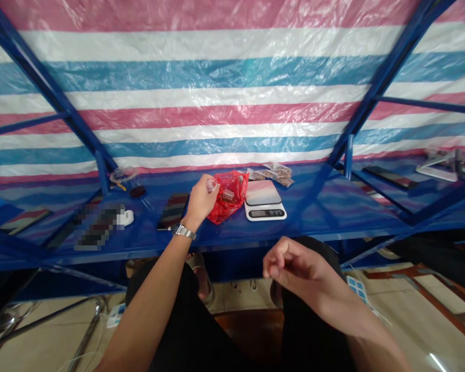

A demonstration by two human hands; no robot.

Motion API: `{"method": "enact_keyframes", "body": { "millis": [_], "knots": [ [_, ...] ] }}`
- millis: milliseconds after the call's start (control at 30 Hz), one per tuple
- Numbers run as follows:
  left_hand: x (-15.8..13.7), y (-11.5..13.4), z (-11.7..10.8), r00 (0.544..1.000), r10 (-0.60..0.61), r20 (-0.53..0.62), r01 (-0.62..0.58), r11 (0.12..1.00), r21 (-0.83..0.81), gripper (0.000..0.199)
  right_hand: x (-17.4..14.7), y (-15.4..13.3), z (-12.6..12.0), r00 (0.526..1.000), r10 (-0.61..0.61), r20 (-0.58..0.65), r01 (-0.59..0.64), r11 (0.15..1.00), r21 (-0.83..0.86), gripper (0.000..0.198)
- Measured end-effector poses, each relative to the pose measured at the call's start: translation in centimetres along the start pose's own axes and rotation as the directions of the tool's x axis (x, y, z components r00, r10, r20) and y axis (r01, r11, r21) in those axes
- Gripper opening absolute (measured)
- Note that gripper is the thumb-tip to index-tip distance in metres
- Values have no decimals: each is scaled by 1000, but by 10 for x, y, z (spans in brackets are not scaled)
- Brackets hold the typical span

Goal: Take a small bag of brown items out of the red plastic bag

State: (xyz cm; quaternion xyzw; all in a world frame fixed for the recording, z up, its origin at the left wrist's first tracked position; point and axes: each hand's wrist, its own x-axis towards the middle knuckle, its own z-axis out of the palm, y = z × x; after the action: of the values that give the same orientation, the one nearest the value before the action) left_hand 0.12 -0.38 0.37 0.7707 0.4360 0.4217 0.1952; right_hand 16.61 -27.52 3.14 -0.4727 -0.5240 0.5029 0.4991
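My left hand [202, 200], a metal watch on its wrist, is closed at the left edge of a crumpled red plastic bag [232, 207]. Between its thumb and fingers sits a small clear plastic box [212, 184]; its exact shape is hard to see. Inside the open bag lies another small clear box [228, 195] among other little items. Just right of the bag stands a white digital scale [263, 199] with a shiny plate. My right hand [290, 263] hovers over my right thigh, in front of the table edge, with fingers curled in; whatever they may hold is hidden.
Behind the scale lie clear packets of small brown pieces [279, 174]. A dark phone [173, 211] is left of my left hand. Farther left are a white device [127, 218] and a dark round lid [137, 191]. Blue metal struts [358, 121] flank the blue table [225, 238].
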Motion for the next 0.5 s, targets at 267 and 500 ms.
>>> {"method": "enact_keyframes", "body": {
  "millis": [267, 500],
  "knots": [
    [4, 1, -5, 996, -53, -77, 52, 998, -26, 9, 172, 7, -38, 969, -240, -53, 98, 577, -811, 14],
    [1, -10, -6, 996, -78, -34, 82, 987, 138, 3, 239, 24, -24, 993, -56, 102, 108, 121, -987, 32]
  ]
}}
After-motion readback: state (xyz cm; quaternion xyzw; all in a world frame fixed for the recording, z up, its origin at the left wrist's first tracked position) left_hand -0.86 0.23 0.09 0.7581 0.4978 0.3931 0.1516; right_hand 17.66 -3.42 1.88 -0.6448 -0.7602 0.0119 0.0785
